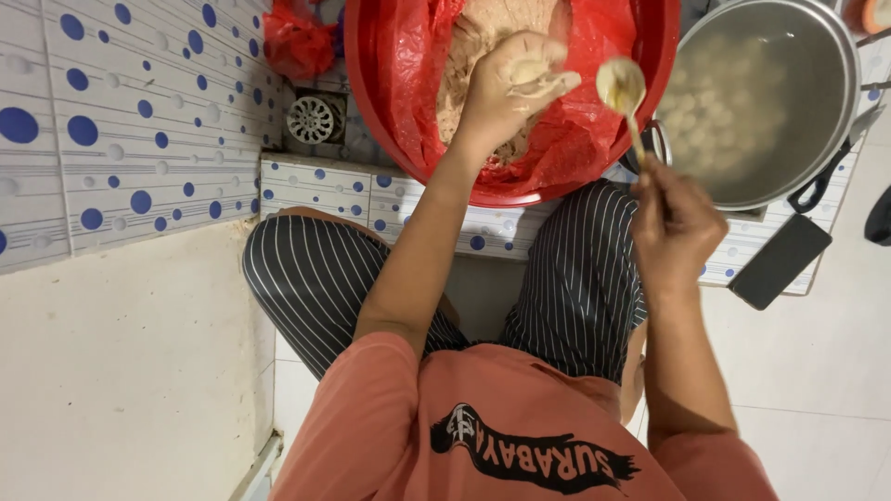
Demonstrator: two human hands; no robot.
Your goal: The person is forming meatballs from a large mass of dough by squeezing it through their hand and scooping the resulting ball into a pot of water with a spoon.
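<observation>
Meat paste (pixel 483 37): pale mass in the red-plastic-lined red basin (pixel 661 56), far centre. Left hand (pixel 509 85) clenched on a lump of it, a ball squeezing out at the top of the fist. Right hand (pixel 676 223) grasps a spoon (pixel 624 91), bowl carrying paste, just right of the fist. Steel pot (pixel 840 65) with pale balls in water, far right. Dark phone (pixel 780 260) near the pot. Floor drain (pixel 312 119) far left.

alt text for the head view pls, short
A person's left hand squeezes pale paste over a red basin lined with red plastic, while the right hand holds a spoon carrying a ball of the paste. A metal pot of water with pale balls stands to the right, a dark phone beside it.
</observation>
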